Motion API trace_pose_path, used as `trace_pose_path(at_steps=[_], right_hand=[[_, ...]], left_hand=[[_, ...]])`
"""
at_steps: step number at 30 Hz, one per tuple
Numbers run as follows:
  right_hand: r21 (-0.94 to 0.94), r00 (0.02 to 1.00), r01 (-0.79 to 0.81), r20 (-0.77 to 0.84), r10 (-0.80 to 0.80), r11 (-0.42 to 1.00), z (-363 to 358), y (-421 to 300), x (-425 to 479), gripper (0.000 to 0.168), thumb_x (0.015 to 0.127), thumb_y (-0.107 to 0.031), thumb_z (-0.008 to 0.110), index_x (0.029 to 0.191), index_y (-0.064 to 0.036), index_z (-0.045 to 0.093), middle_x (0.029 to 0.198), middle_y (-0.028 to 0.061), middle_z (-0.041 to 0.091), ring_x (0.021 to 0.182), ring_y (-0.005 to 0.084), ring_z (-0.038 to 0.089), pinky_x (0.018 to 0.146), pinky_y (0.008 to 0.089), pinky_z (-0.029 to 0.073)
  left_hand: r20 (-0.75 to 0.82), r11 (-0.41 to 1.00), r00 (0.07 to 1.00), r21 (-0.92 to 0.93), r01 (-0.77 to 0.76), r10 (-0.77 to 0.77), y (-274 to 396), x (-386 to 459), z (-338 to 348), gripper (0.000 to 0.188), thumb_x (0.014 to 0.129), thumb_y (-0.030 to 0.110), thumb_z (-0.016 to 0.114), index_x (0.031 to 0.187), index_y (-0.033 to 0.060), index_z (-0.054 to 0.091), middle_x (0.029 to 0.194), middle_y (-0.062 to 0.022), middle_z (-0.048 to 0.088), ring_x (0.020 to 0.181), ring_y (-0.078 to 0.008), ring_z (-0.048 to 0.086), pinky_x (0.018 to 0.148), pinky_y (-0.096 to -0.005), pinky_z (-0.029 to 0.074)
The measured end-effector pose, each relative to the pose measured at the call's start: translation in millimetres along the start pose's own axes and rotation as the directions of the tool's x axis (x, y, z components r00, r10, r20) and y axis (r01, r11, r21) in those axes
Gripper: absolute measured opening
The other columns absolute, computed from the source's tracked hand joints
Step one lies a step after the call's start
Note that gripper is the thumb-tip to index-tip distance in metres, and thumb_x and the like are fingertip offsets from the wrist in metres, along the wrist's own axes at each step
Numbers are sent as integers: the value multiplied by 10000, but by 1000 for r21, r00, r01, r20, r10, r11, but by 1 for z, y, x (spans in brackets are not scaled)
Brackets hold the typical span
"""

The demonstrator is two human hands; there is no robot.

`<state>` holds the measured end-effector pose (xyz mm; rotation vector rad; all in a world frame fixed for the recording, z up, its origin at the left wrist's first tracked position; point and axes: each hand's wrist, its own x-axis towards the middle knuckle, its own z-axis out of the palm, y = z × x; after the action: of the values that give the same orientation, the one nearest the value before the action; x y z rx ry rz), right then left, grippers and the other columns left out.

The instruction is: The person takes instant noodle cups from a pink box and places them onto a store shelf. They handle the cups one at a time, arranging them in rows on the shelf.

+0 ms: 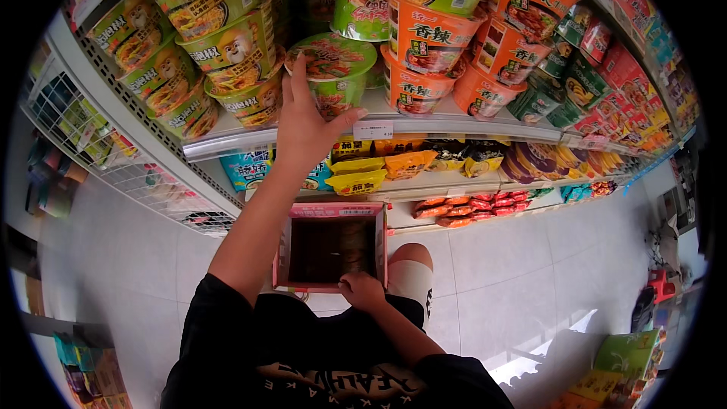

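My left hand point(309, 116) reaches up to the shelf, fingers apart, against the near left side of a green instant noodle cup point(335, 76) with a printed lid. Whether it bears any of the cup's weight is unclear. Lower down, my right hand point(360, 291) is curled over the near rim of a pink-edged cardboard box point(381, 238). The box stands open in front of my body, its inside dark, with a blurred stack of things at its right side. Stacks of yellow-green noodle cups point(227, 51) rise left of my left hand, and orange noodle cups point(423, 40) stand to the right.
The shelf's front edge point(483, 129) runs below the cups and carries a price tag point(373, 129). Lower shelves hold yellow noodle packets point(356, 179) and red and orange packets point(471, 208). A white wire rack point(153, 193) stands at the left. Cartons point(625, 358) lie at the lower right.
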<state>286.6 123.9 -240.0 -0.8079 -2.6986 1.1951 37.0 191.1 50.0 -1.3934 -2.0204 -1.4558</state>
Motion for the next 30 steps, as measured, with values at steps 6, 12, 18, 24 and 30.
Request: trace_pose_path(at_steps=[6,12,18,24,30], right_hand=[[15,998,49,-40,-48,999,3,7,-1,206,888,-278,646,959,-101,722,909,137,711,903,347,677,768,472,549],[53,998,53,-35,-52,997,8,11,-1,199,879,-267,655,959,-98,722,910,135,705,896,341,679,760,466,548],[88,999,49,-23,-47,995,5,12,-3,202,879,-267,657,960,-93,719,887,134,703,876,337,685,743,460,549],[79,996,74,-51,-70,994,4,12,-4,202,879,-267,658,964,-91,712,876,125,707,864,330,689,729,456,547],[90,998,47,-41,-43,995,2,9,-3,199,877,-269,660,955,-93,711,872,122,703,868,328,687,733,459,549]], left_hand=[[115,938,934,126,323,-337,27,7,-4,1140,775,341,856,1572,7,112,1450,-333,439,1222,-449,578,937,-464,535],[-49,973,977,87,213,-209,10,3,11,1197,737,278,888,1581,20,79,1415,-322,502,1226,-430,593,968,-456,524],[-137,984,983,109,139,-124,6,3,20,1287,706,255,909,1593,24,5,1395,-317,527,1209,-411,609,967,-431,522],[-144,969,970,123,212,-194,9,4,20,1323,693,270,916,1587,1,-22,1329,-312,580,1176,-403,630,968,-410,517],[-124,958,953,43,282,-275,8,1,23,1304,716,254,913,1576,-34,-25,1370,-311,544,1203,-358,610,1000,-389,496]])
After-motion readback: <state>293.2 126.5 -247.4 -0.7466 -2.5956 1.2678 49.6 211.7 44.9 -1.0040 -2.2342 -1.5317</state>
